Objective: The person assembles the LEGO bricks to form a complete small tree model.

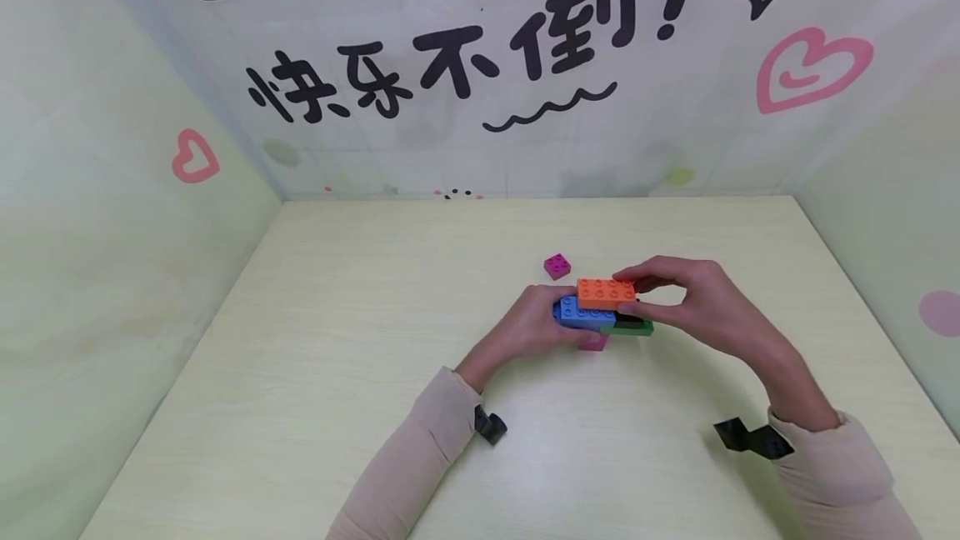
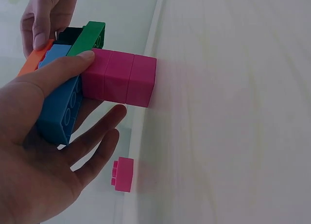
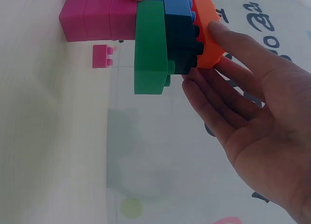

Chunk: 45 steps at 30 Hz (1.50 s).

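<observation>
My left hand (image 1: 536,323) grips a stack of toy building bricks from its left side, thumb on the near side. In the stack are blue bricks (image 1: 585,317), a green brick (image 3: 150,49), a dark brick (image 3: 182,59) and a column of three pink bricks (image 2: 119,78) below. With thumb and fingers, my right hand (image 1: 708,302) pinches the right end of an orange brick (image 1: 596,293) on top of the stack. Studs of the blue and dark bricks show along the orange brick's underside in the right wrist view. Whether it is pressed fully down, I cannot tell.
A loose pink brick (image 1: 557,266) lies on the pale wooden table (image 1: 337,340), just beyond the stack. Printed cloth walls (image 1: 420,157) close off the back and both sides. A small black device (image 1: 491,425) sits at the left cuff, another (image 1: 752,440) at the right.
</observation>
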Available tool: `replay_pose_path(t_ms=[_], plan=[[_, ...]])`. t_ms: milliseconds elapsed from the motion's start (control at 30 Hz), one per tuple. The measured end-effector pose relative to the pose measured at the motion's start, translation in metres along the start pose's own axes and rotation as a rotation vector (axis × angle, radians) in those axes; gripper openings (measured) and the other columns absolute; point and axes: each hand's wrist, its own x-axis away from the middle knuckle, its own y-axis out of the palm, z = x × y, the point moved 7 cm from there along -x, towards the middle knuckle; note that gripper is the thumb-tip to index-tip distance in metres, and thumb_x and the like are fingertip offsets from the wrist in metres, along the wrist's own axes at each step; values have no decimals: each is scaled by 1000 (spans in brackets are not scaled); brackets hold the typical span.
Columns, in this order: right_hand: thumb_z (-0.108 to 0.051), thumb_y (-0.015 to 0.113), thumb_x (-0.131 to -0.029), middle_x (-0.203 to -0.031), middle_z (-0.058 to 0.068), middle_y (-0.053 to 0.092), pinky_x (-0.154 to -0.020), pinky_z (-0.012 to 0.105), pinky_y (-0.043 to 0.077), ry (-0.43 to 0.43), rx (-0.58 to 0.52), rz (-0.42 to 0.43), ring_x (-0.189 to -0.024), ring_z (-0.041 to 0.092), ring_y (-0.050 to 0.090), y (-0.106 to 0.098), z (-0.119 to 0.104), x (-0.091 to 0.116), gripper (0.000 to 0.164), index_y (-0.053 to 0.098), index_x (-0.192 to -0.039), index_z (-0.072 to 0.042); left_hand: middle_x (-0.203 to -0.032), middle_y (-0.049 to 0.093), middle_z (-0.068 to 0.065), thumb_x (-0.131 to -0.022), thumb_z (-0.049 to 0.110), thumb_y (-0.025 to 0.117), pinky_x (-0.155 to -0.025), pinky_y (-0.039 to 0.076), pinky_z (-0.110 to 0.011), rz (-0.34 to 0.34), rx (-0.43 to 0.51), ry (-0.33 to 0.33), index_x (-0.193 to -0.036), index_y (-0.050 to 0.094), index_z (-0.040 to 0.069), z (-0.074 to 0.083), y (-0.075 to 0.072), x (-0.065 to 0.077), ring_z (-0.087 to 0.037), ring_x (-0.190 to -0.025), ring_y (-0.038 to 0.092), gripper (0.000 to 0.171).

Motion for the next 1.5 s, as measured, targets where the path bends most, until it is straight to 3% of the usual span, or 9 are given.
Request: replay_pose_path(t_ms=[267,900,1500], plan=[[-20,83,-80,-107,-11,68,-79,16,49,-40,12,-2,-94,12,65,1,-5,0,38,70,-117,-20,-112,65,9,-79,33,84,-86,47,-20,-3,24,-23,-127,63,10,-2,1,1,-2,-97,58,57],[-13,87,-74,-106,-11,67,-80,17,49,-56,38,-34,-93,9,64,4,-7,2,46,69,-116,-19,-106,66,10,-79,28,84,-80,48,-18,-1,20,-16,-122,65,9,-1,1,1,-3,-89,59,50],[-6,89,-69,-101,-13,65,-81,17,47,-117,109,5,-92,7,61,11,-17,0,45,71,-109,-15,-105,68,10,-79,25,84,-79,49,-19,-9,59,-11,-122,66,9,0,1,1,-2,-88,60,49]])
